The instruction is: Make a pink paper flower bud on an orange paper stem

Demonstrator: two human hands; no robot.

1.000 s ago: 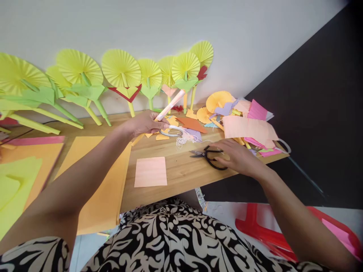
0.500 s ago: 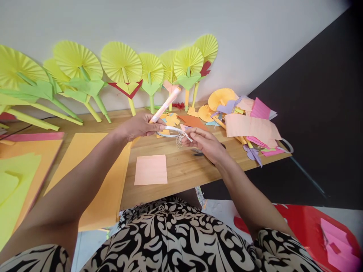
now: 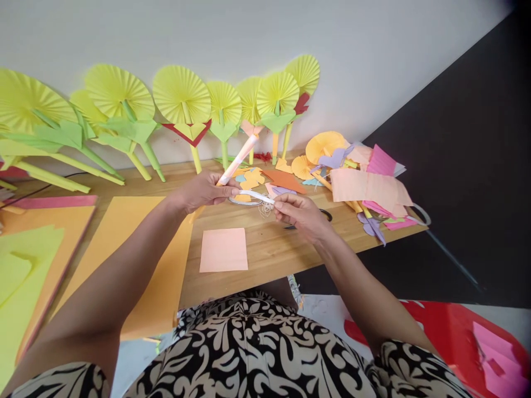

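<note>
My left hand [image 3: 207,192] is closed round a rolled paper tube [image 3: 238,160], pale pink and orange, which slants up to the right. A white strip [image 3: 258,195] runs from its thumb and fingers across to my right hand [image 3: 297,214], where the fingertips pinch its other end. Behind the strip lies a tangle of white thread [image 3: 265,209]. Below the hands a square of peach paper [image 3: 224,250] rests flat on the wooden table [image 3: 265,254]. Scissors [image 3: 326,214] lie partly hidden behind my right hand.
Yellow pleated paper flowers [image 3: 181,95] lean along the wall. Large orange sheets [image 3: 153,276] and yellow sheets [image 3: 29,260] lie at the left. Paper scraps and purple, peach and pink pieces [image 3: 371,188] are piled at the right. A red surface [image 3: 440,331] shows below the table.
The white strip, looped before, is now stretched between my hands. My right hand has moved slightly right and down, and the paper tube has shifted a little left and down.
</note>
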